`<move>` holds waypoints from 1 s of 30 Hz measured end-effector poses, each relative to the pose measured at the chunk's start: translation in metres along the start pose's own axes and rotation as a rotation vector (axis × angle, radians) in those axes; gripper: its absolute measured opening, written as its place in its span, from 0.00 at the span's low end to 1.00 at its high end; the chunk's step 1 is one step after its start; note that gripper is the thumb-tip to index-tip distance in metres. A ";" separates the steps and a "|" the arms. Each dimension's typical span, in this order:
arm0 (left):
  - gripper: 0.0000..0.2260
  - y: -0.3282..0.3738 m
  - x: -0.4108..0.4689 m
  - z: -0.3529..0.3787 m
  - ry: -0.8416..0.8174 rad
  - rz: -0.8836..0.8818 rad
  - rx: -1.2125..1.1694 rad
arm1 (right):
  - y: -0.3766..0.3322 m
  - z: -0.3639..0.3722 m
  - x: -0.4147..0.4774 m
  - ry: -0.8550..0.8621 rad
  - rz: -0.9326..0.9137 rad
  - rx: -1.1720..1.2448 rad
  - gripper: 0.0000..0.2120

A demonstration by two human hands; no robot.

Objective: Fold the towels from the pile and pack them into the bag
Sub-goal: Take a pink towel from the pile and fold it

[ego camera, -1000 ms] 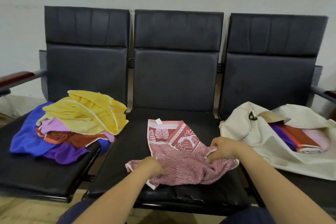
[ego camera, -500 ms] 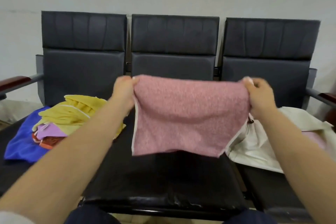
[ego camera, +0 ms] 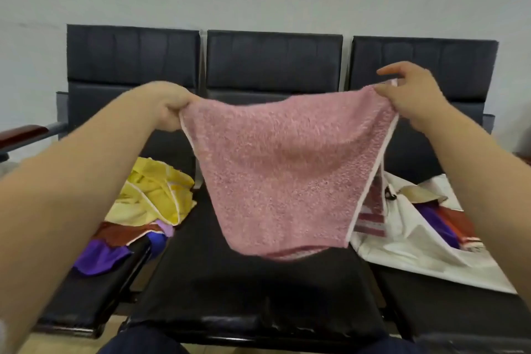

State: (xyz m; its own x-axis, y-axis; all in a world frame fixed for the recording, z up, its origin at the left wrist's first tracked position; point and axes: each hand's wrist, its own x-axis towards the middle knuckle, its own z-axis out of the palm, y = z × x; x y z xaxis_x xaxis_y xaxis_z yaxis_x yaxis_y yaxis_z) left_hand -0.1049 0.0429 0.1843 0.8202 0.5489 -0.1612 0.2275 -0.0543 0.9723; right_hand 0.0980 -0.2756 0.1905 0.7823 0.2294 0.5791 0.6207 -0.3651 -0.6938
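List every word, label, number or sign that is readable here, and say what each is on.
None: no readable text shows anywhere.
The towel is plain pink on the near side, and its far side shows only stripes.
The bag, the pile and the seats bear no lettering.

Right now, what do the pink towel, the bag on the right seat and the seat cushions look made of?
The pink towel: likely cotton terry, matte; fuzzy pile, pale stitched hem.
The bag: off-white woven cloth, perhaps canvas, matte; it slumps in soft creases.
The seat cushions: black leather or vinyl, cannot tell which; slight sheen, wrinkles along the front edge.
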 end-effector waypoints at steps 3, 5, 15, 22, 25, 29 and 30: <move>0.15 -0.012 0.007 0.009 0.013 0.116 -0.091 | -0.002 0.002 -0.003 -0.028 0.020 0.096 0.08; 0.08 -0.016 0.015 0.009 0.201 0.254 -0.077 | -0.004 0.000 -0.004 -0.004 0.060 0.165 0.03; 0.14 -0.020 0.023 -0.003 0.487 0.517 0.226 | -0.001 -0.007 -0.005 -0.154 0.029 -0.127 0.15; 0.07 -0.023 0.018 0.000 0.646 0.542 0.313 | -0.006 0.007 -0.005 -0.063 0.078 0.124 0.04; 0.05 -0.025 0.020 -0.003 0.554 0.365 0.033 | -0.003 0.008 -0.005 -0.174 0.161 0.323 0.06; 0.13 -0.033 0.022 -0.013 0.534 0.371 0.105 | 0.000 0.006 -0.007 -0.177 -0.028 -0.098 0.20; 0.15 -0.035 0.023 -0.015 0.533 0.380 0.131 | -0.001 0.006 -0.008 -0.164 -0.068 -0.204 0.21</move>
State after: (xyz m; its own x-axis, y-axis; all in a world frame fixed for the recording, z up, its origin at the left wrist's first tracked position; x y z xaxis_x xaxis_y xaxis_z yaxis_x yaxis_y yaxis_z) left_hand -0.1018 0.0697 0.1495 0.4922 0.8066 0.3273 0.0634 -0.4082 0.9107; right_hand 0.0914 -0.2717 0.1843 0.7472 0.3968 0.5331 0.6620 -0.5141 -0.5453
